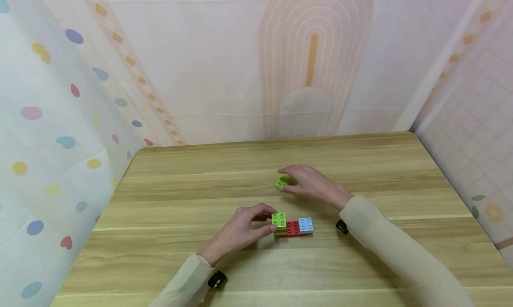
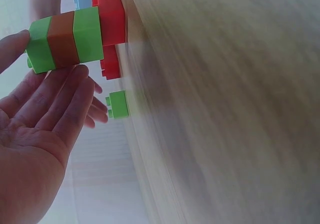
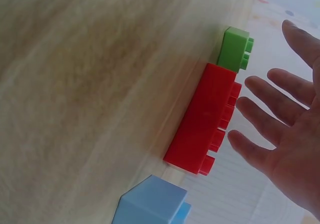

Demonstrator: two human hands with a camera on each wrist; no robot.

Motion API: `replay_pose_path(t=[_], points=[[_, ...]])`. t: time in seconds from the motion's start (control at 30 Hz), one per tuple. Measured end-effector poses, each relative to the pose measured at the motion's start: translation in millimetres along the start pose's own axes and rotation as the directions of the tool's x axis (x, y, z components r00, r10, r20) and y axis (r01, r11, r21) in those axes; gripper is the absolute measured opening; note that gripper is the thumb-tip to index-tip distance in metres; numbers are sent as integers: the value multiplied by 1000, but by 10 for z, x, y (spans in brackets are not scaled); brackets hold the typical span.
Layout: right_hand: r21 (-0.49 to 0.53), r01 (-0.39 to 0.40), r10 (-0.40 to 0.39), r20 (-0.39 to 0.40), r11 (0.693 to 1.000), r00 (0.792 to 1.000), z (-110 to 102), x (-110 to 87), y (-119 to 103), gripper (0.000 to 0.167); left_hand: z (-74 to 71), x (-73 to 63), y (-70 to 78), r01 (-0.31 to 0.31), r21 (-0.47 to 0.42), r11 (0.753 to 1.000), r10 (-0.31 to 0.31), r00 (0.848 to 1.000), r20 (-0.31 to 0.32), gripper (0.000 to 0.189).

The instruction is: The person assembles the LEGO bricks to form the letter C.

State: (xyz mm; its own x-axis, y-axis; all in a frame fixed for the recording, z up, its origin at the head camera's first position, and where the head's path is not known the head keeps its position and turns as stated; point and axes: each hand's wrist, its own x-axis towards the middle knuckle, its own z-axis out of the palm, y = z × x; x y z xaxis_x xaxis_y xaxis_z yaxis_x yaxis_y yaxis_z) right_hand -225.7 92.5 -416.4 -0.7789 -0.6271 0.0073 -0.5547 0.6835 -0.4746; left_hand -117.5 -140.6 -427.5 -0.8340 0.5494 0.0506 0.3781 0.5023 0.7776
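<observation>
My left hand pinches a short stack of toy building bricks, green over brown over green, between thumb and fingertips. That stack stands at the left end of a red base, with a light blue brick on its right end. Farther back, my right hand hovers, fingers spread and thumb apart, over a small green brick. In the right wrist view a long red brick lies between this hand and the green brick; the hand covers it in the head view.
A blue brick shows low in the right wrist view, near the long red one. The wooden table meets a patterned curtain at its far edge, with more curtain along both sides.
</observation>
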Motion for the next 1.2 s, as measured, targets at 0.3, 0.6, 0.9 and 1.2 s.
replay_pose_path(t=[0.3, 0.6, 0.9, 1.2], points=[[-50, -12, 14, 44, 999, 999, 57, 63, 43, 57, 6, 2, -7, 6, 4, 1000, -6, 1000, 3, 35], [-79, -2, 7, 57, 997, 998, 77, 86, 43, 48, 4, 7, 2, 4, 2, 1000, -4, 1000, 2, 34], [-52, 24, -23, 22, 998, 999, 61, 65, 32, 41, 9, 3, -6, 9, -9, 1000, -9, 1000, 5, 34], [-22, 56, -56, -16, 998, 998, -2, -14, -42, 42, 4, -2, 3, 17, -20, 1000, -17, 1000, -1, 33]])
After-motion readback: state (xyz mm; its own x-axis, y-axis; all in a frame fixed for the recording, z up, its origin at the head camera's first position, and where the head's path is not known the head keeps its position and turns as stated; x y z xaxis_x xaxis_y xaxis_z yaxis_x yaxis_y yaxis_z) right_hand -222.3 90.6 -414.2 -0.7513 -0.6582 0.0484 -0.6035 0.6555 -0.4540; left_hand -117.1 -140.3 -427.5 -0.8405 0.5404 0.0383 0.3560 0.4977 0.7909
